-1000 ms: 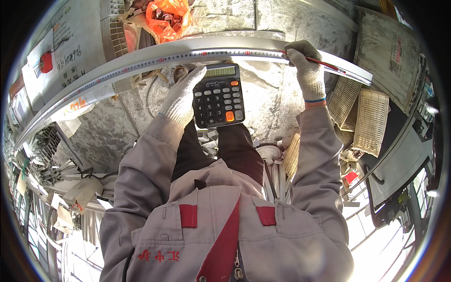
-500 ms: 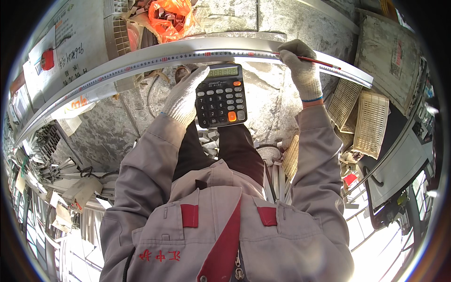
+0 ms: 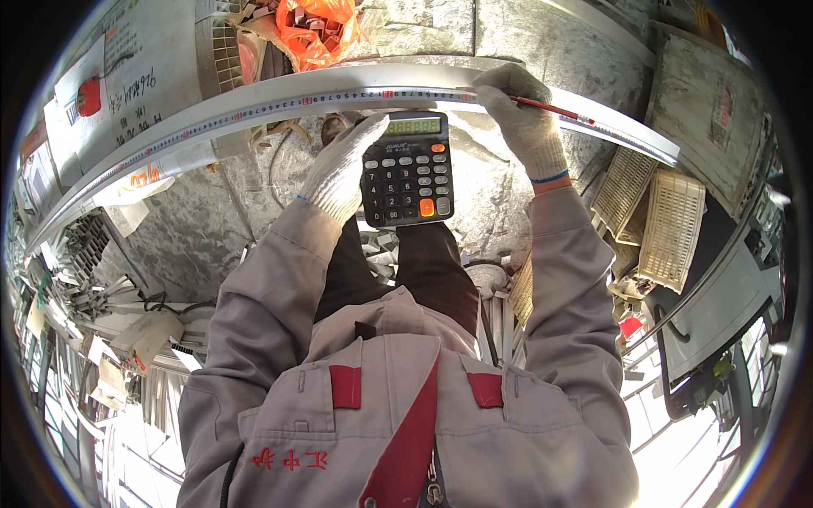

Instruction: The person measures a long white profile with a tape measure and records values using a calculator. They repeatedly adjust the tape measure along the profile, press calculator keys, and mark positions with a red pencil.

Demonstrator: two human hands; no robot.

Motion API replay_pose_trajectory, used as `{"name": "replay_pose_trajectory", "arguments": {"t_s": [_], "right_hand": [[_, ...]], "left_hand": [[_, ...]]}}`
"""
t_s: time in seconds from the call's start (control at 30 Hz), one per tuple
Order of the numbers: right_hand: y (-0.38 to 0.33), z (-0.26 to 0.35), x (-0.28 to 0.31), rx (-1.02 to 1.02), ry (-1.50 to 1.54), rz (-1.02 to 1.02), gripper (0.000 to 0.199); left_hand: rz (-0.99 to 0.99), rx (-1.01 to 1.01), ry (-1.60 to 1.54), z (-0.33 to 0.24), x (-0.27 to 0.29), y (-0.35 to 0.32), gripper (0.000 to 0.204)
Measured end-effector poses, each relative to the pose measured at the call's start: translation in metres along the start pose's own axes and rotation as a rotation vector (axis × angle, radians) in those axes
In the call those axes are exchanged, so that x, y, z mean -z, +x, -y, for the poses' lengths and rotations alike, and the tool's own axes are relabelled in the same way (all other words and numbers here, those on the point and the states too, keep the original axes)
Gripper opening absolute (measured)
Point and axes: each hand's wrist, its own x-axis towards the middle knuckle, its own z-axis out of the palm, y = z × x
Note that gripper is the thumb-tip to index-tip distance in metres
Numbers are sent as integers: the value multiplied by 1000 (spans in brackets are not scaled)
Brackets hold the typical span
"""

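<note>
My left hand (image 3: pixel 345 172), in a white knit glove, grips a black desk calculator (image 3: pixel 398 188) by its upper left side, keypad and display facing up. Just beyond it, a long pale metal bar (image 3: pixel 330 82) spans the view from left to right, looking curved in this wide picture. A measuring tape (image 3: pixel 254 110) lies stretched along the bar. At the tape, right of the calculator, is my gloved right hand (image 3: pixel 527 127), closed around a slim red pencil (image 3: pixel 559 111). The pencil's shaft sticks out to the right; its tip is hard to make out by my fingers.
An orange plastic bag (image 3: pixel 315 34) of small pieces sits beyond the bar. Cream plastic baskets (image 3: pixel 671 229) stand at the right, beside a worn flat board (image 3: pixel 699 110). A large white box (image 3: pixel 152 68) with a red object on it is far left. Metal offcuts (image 3: pixel 385 254) lie near my legs.
My right hand has slid a little left along the tape with the pencil. The calculator stays in my left hand, and the whole view has shifted slightly.
</note>
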Motion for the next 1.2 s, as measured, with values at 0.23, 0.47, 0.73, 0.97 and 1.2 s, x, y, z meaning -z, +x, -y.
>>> {"name": "replay_pose_trajectory", "arguments": {"t_s": [0.23, 0.47, 0.73, 0.97, 1.2], "right_hand": [[0, 2, -5, -20, -24, 40, 7], [0, 0, -6, 5, -41, 50, 6], [1, -3, -6, 7, -52, 55, 8], [0, 0, -6, -9, -58, 57, 9], [-1, 1, -9, -13, -98, 24, 8]], "left_hand": [[3, -11, 5, 0, 1, 3, 36], [-7, 2, -36, 2, -1, 3, 34], [-35, 23, 10, 1, -4, -2, 35], [-65, 14, -4, 3, -6, -4, 37], [-45, 12, -17, 3, -6, -5, 35]]}}
